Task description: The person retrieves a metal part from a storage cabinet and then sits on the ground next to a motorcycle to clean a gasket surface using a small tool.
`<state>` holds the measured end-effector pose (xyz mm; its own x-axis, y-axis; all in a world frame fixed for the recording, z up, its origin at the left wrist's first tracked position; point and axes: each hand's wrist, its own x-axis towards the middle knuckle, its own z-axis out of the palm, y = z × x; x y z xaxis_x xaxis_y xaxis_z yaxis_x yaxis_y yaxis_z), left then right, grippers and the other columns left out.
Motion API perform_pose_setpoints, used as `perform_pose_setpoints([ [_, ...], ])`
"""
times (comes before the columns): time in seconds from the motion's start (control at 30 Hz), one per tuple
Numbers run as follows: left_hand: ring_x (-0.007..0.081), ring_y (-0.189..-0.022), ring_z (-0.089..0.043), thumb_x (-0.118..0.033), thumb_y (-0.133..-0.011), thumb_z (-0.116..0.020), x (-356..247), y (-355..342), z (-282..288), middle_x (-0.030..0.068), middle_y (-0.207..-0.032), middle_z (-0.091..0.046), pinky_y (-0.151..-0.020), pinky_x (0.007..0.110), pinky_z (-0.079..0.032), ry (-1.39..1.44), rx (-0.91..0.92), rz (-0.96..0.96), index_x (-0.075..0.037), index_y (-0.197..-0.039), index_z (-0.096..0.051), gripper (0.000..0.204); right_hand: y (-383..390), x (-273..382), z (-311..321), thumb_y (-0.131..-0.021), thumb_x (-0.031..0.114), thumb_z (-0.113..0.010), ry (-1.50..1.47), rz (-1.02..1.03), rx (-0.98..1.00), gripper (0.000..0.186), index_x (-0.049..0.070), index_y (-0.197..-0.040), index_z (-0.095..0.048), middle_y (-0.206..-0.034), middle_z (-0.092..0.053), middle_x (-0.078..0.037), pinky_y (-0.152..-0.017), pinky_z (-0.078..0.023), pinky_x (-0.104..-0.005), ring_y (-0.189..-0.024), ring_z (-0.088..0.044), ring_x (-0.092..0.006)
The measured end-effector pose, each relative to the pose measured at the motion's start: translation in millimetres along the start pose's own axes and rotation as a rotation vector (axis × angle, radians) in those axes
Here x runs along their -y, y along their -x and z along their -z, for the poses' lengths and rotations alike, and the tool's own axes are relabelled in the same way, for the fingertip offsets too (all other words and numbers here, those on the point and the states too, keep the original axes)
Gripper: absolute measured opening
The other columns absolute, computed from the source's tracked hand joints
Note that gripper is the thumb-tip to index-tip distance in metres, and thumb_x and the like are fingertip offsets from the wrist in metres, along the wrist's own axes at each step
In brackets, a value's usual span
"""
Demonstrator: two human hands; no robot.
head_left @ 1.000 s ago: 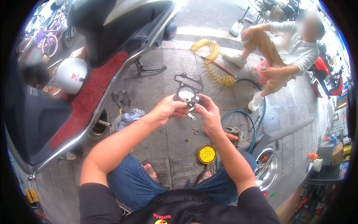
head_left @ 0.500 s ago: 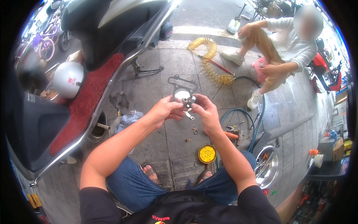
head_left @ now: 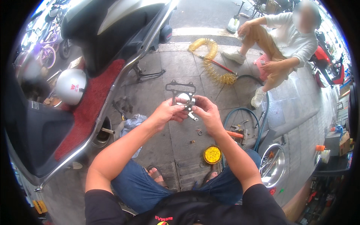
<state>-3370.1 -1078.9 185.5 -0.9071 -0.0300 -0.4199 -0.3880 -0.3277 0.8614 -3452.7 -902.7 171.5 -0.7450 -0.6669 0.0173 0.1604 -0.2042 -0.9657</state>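
In front of me, above the pavement, both hands pinch a thin dark-grey flat gasket [head_left: 180, 88] with a long opening at its far end. A shiny silver round metal part [head_left: 183, 98] sits at its near ring; whether it is inside or behind the ring I cannot tell. My left hand [head_left: 165, 113] grips the left side, thumb on top. At the right edge is my right hand [head_left: 208, 113], its thumb and fingers closed. Just below the hands shows the ring end of a silver wrench [head_left: 194, 117]. A small metal ring [head_left: 200, 132] lies nearer me.
A scooter [head_left: 90, 101] with a silver helmet [head_left: 71, 86] stands left. Near my right knee are a yellow-filled round tin [head_left: 212, 154], an orange-handled hammer [head_left: 235, 134] and a metal bowl [head_left: 272, 165] of tools. A coiled yellow hose [head_left: 210, 62] lies ahead; a seated person [head_left: 275, 48] is right.
The gasket has tilted a little, its far end turning left and sitting slightly lower in view. Both hands keep their hold. The whole view has shifted slightly.
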Motion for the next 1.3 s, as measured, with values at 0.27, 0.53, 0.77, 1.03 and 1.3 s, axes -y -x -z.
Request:
perform_pose_setpoints([
  [0.27, 0.0206, -0.084, -0.063, -0.014, -0.085, -0.059, 3, 7, 27, 0.0142, -0.094, -0.063, -0.072, 0.032, -0.052, -0.143, -0.111, -0.052, -0.001, -0.117, -0.049, 0.036, -9, -17, -3, -0.081, 0.014, -0.065, 0.018, -0.088, -0.017, 0.037, -0.002, -0.113, -0.057, -0.099, -0.062, -0.005, -0.079, -0.046, -0.0256, -0.090, -0.056, -0.0115],
  [0.53, 0.0185, -0.082, -0.061, -0.013, -0.084, -0.058, -35, 29, 49, 0.0135, -0.095, -0.062, -0.073, 0.032, -0.050, -0.058, -0.329, -0.234, 0.000, -0.115, -0.048, 0.035, -12, -117, 12, -0.074, 0.021, -0.065, 0.713, -0.183, 0.033, 0.034, 0.003, -0.103, -0.063, -0.100, -0.066, -0.014, -0.080, -0.050, -0.0358, -0.093, -0.064, -0.0260],
  [0.77, 0.0182, -0.085, -0.059, -0.013, -0.085, -0.056, -23, 43, 41, 0.0090, -0.099, -0.058, -0.073, 0.030, -0.047, -0.124, -0.250, -0.192, -0.006, -0.119, -0.048, 0.036, 60, -273, -22, -0.066, 0.017, -0.070, 1.171, -0.245, 0.131, 0.033, 0.006, -0.095, -0.057, -0.100, -0.057, -0.014, -0.079, -0.050, -0.0413, -0.094, -0.058, -0.0313],
  [1.03, 0.0147, -0.085, -0.059, -0.016, -0.088, -0.058, -15, 16, 61, 0.0061, -0.098, -0.059, -0.074, 0.027, -0.046, -0.201, -0.286, -0.203, -0.008, -0.120, -0.047, 0.034, -61, -208, -57, -0.066, 0.019, -0.065, 0.830, -0.261, 0.062, 0.028, 0.003, -0.089, -0.064, -0.093, -0.062, -0.020, -0.076, -0.051, -0.0448, -0.092, -0.061, -0.0355],
  [1.3, 0.0142, -0.089, -0.057, -0.017, -0.091, -0.055, 0, -13, 86, 0.0054, -0.103, -0.057, -0.075, 0.027, -0.047, -0.252, -0.364, -0.141, -0.008, -0.120, -0.047, 0.032, -79, -59, -19, -0.070, 0.017, -0.059, 0.336, 0.186, -0.369, 0.021, 0.002, -0.083, -0.060, -0.089, -0.062, -0.018, -0.074, -0.047, -0.0462, -0.087, -0.059, -0.0356],
])
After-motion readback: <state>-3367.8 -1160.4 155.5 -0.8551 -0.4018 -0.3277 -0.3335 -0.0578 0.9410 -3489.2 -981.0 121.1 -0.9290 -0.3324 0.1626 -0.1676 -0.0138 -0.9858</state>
